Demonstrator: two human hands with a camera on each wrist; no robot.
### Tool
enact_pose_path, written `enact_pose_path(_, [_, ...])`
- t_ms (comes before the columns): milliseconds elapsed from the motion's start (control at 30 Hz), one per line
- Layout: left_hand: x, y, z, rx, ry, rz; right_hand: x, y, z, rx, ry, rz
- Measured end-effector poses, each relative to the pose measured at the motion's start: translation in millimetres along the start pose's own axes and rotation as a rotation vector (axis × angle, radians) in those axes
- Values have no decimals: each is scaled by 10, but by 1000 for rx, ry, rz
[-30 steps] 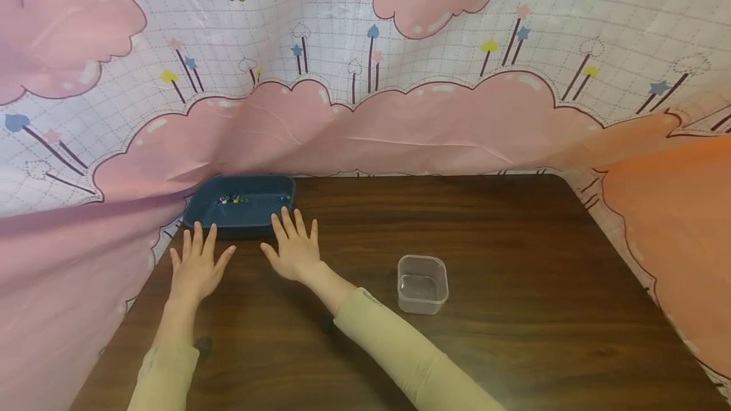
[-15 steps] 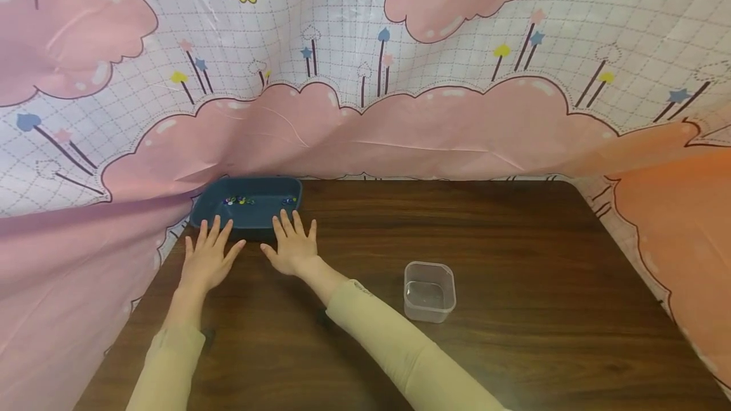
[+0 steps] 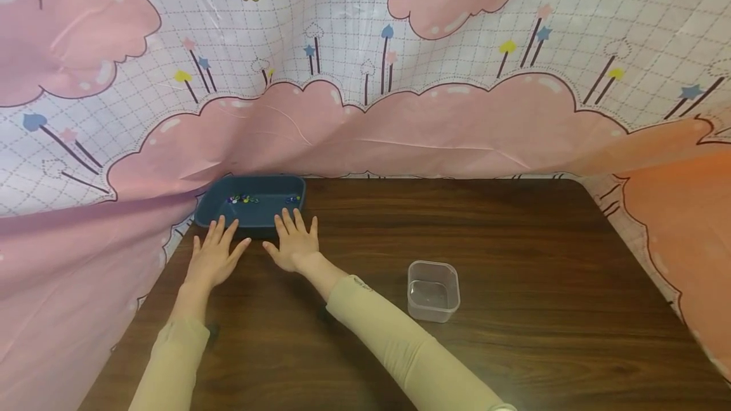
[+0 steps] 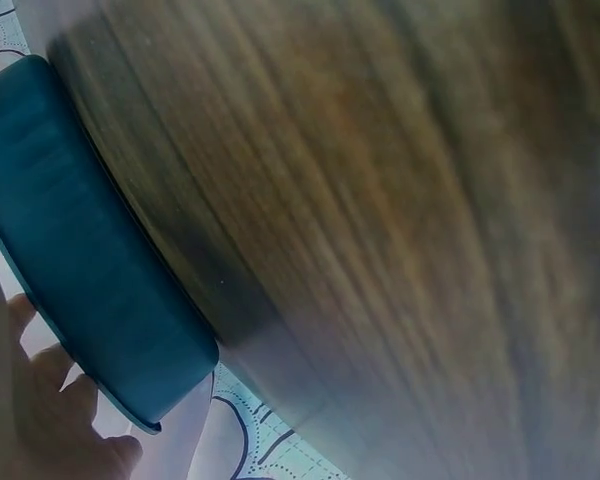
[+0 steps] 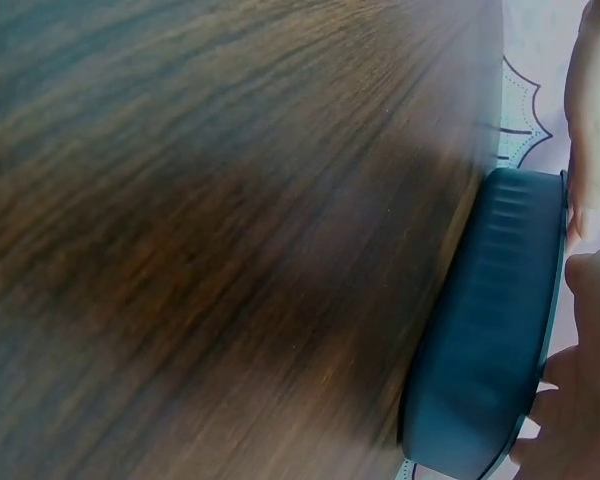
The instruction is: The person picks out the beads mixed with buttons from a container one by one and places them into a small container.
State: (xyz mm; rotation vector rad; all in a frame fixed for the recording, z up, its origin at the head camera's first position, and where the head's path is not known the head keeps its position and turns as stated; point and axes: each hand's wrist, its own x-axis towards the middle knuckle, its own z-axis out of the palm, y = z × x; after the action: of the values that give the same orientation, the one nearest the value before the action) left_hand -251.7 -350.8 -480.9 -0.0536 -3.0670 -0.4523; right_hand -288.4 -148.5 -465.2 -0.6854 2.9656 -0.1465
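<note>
A dark blue rectangular tray (image 3: pixel 263 215) sits at the table's back left corner, with several small colourful bead-like pieces (image 3: pixel 242 199) on its floor. My left hand (image 3: pixel 212 261) is spread near the tray's front rim, fingertips right at its left part. Fingers spread too, my right hand (image 3: pixel 294 245) reaches over the tray's front right corner. Both hands hold nothing. In the left wrist view the tray's outer wall (image 4: pixel 90 240) stands beside the left fingers (image 4: pixel 50 365). The right wrist view has the tray wall (image 5: pixel 485 330) with the right fingers (image 5: pixel 555 410) along its rim.
A clear square plastic container (image 3: pixel 433 292) stands on the dark wooden table (image 3: pixel 525 252), right of the right forearm. Nothing shows inside it. A patterned pink and white cloth (image 3: pixel 400 129) hangs behind the table and down its left and right sides.
My left hand has moved right and up to the tray's front rim. The right hand stays at the tray's right corner. The whole view has shifted slightly.
</note>
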Motion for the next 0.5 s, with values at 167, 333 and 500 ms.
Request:
enact_pose_path(167, [-32,28,7,0,-12,-7,-26,3,26,12,-16,1])
enact_pose_path(333, [-63,69,-1,-10,-16,-11,-32,21,37,14,-21,-5])
enact_pose_path(500, [-87,120,-31,-10,-32,-16,-34,57,51,18,-28,-11])
